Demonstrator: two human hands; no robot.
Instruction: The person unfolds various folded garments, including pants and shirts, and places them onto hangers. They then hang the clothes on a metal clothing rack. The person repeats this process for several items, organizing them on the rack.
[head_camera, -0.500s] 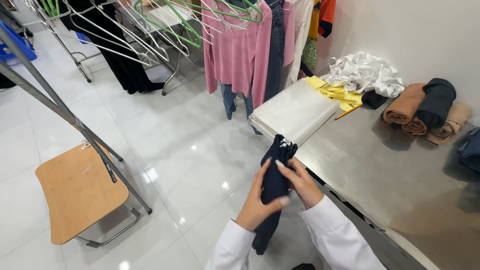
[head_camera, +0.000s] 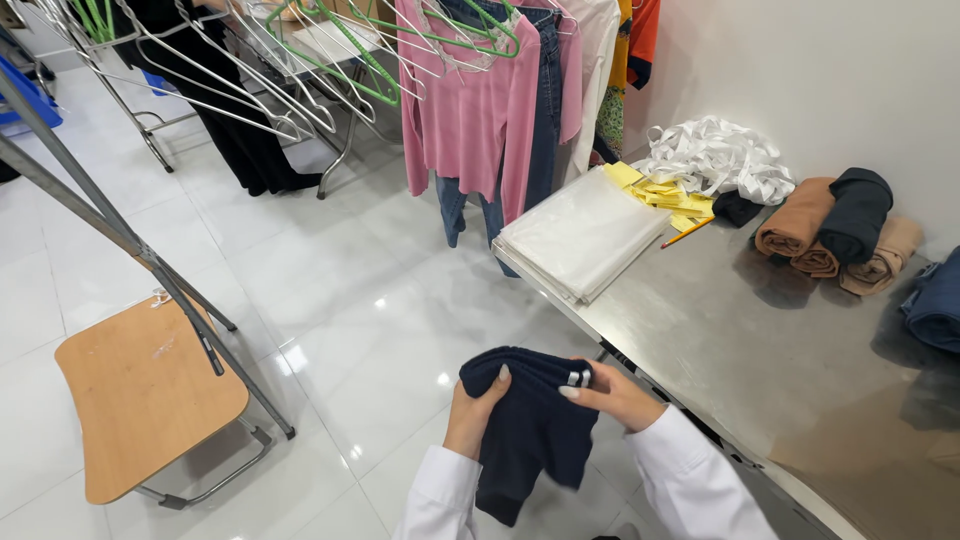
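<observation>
Closest to the camera, the left hand (head_camera: 472, 412) and the right hand (head_camera: 612, 393) both grip a dark navy garment (head_camera: 530, 425), held in the air in front of the body, just off the near edge of the steel table (head_camera: 760, 350). The left hand clasps its upper left edge with the thumb over the fold; the right hand pinches the top right, where a small pale tag or clip seems to sit, though it is too small to be sure. Gripping it by the top lets the rest of the cloth hang down freely.

On the table lies a stack of clear plastic bags (head_camera: 585, 235), flat and within reach, then yellow slips (head_camera: 665, 195), white ribbon (head_camera: 715, 155) and 4 rolled garments (head_camera: 835, 225) by the wall. Behind, a pink top (head_camera: 470, 110) hangs on a rack. A wooden folding seat (head_camera: 140, 395) stands to the left.
</observation>
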